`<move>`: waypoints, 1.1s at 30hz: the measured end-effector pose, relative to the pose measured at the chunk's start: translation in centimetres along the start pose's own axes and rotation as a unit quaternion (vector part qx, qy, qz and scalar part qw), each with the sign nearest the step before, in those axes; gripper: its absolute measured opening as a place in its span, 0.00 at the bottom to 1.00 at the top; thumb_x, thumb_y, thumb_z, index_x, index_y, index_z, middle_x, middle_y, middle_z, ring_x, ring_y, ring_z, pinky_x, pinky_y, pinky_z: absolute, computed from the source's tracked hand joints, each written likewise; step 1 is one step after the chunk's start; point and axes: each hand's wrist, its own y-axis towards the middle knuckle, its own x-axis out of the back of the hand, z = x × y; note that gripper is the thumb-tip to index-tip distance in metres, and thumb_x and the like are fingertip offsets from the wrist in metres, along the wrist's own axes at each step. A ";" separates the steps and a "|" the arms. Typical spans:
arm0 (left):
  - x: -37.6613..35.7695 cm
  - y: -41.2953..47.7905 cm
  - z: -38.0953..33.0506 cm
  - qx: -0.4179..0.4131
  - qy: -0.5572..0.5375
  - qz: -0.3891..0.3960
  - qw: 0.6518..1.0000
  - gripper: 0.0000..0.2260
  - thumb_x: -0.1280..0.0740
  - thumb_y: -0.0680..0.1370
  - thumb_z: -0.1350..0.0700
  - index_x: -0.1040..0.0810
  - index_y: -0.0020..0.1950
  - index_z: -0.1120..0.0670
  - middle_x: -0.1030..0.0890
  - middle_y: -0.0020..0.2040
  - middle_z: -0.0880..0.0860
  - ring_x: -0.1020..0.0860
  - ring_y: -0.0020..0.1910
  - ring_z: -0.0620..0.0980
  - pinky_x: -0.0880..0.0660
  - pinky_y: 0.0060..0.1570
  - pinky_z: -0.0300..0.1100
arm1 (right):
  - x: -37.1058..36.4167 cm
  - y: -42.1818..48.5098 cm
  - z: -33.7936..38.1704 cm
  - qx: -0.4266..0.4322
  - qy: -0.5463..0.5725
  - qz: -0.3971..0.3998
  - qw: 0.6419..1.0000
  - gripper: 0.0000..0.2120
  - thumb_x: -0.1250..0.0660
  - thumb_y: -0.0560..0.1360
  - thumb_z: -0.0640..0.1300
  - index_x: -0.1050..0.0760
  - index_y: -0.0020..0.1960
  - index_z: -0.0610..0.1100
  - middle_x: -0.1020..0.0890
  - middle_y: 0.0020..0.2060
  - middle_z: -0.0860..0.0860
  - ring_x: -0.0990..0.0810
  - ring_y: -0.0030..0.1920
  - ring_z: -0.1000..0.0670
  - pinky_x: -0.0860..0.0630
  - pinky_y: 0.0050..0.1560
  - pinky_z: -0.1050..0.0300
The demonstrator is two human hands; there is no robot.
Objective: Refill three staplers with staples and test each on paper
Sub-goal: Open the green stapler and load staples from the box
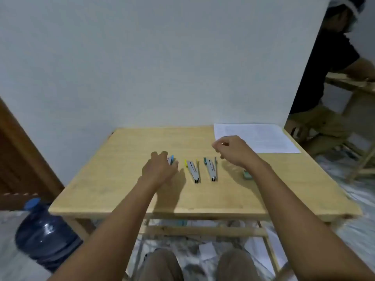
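Three staplers lie in a row on the wooden table (125, 189). My left hand (160, 169) covers and grips the blue stapler (172, 159), of which only the blue tip shows. The yellow stapler (192, 169) and the teal stapler (211, 168) lie flipped open to its right, untouched. My right hand (231, 151) hovers just beyond the teal stapler with its fingertips pinched on a small shiny strip of staples (222, 143). A small teal staple box (246, 174) lies under my right wrist. A printed sheet of paper (263, 138) lies at the table's far right corner.
The table stands against a white wall. A blue water jug (44, 234) stands on the floor at the left. Another person (328, 63) sits behind a partition at the right, by a second wooden table (349, 84). Papers lie on the floor under the table.
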 end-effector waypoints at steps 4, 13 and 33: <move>-1.7 -0.9 1.8 -0.008 -0.002 -0.053 0.999 0.10 0.39 0.79 0.48 0.25 0.58 0.50 0.20 0.53 0.55 0.22 0.50 0.59 0.31 0.42 0.45 | -3.1 -0.2 -2.2 -0.075 -0.048 -0.012 0.996 0.16 0.38 0.77 0.54 0.23 0.61 0.49 0.20 0.59 0.51 0.21 0.56 0.48 0.24 0.58 0.48; -2.2 0.2 2.1 -0.019 0.008 -0.131 0.991 0.11 0.40 0.80 0.49 0.23 0.55 0.53 0.21 0.45 0.53 0.21 0.48 0.58 0.30 0.45 0.47 | -5.8 2.0 -3.6 -0.139 -0.094 -0.079 0.983 0.11 0.38 0.74 0.47 0.23 0.39 0.41 0.20 0.34 0.48 0.24 0.33 0.49 0.32 0.31 0.58; -2.2 -1.4 -3.1 -0.094 -0.123 -0.021 0.988 0.19 0.38 0.80 0.42 0.23 0.67 0.47 0.21 0.56 0.50 0.22 0.56 0.49 0.27 0.53 0.44 | -6.6 -1.8 -0.8 -0.018 0.031 -0.192 0.981 0.04 0.36 0.79 0.50 0.27 0.49 0.50 0.22 0.38 0.58 0.20 0.39 0.57 0.24 0.36 0.56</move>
